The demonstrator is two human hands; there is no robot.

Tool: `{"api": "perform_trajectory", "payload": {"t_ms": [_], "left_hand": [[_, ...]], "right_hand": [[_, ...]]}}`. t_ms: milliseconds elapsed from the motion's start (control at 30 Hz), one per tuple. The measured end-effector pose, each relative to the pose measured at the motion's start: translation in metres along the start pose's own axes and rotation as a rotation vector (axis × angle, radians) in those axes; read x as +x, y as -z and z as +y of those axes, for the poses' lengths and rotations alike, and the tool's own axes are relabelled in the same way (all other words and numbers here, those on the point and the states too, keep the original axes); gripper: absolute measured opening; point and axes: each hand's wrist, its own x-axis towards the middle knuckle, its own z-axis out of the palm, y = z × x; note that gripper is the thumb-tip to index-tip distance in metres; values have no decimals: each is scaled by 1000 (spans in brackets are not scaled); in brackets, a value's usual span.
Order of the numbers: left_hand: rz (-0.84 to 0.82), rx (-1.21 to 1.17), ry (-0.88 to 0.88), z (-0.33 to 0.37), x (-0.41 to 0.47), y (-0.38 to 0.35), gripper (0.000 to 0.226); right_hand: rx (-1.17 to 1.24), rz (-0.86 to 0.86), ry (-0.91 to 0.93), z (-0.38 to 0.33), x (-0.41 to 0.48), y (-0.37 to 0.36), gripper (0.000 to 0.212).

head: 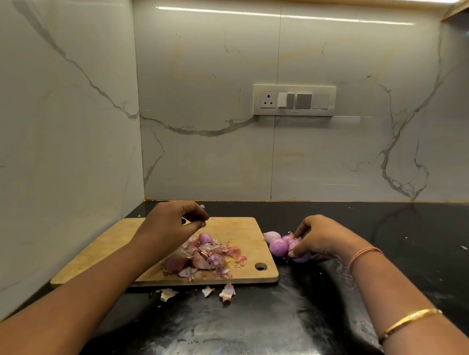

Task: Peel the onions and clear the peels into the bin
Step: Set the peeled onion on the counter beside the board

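A wooden cutting board (108, 252) lies on the black counter. A heap of purple onion peels (209, 258) sits on its near right part, with one onion (205, 238) at the heap's far side. My left hand (170, 222) hovers above the board, fingertips pinched together; whether a scrap is between them I cannot tell. Right of the board lies a cluster of peeled purple onions (278, 247). My right hand (320, 239) rests on that cluster, fingers closed around an onion at its right end. No bin is in view.
A few loose peels (227, 292) lie on the counter (246, 329) just in front of the board. Marble walls close the corner at left and behind. A switch and socket plate (294, 100) is on the back wall.
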Motion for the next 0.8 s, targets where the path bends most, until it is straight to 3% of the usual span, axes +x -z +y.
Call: {"api": "perform_trajectory", "payload": {"t_ms": [400, 600, 800], "left_hand": [[1, 6, 3, -1, 0, -1, 15], [-16, 5, -13, 2, -1, -3, 15], [0, -37, -30, 0, 2, 2, 15]], "right_hand": [[-12, 90, 94, -2, 1, -1, 43], [125, 275, 276, -6, 5, -10, 30], [177, 300, 459, -25, -1, -32, 20]]}}
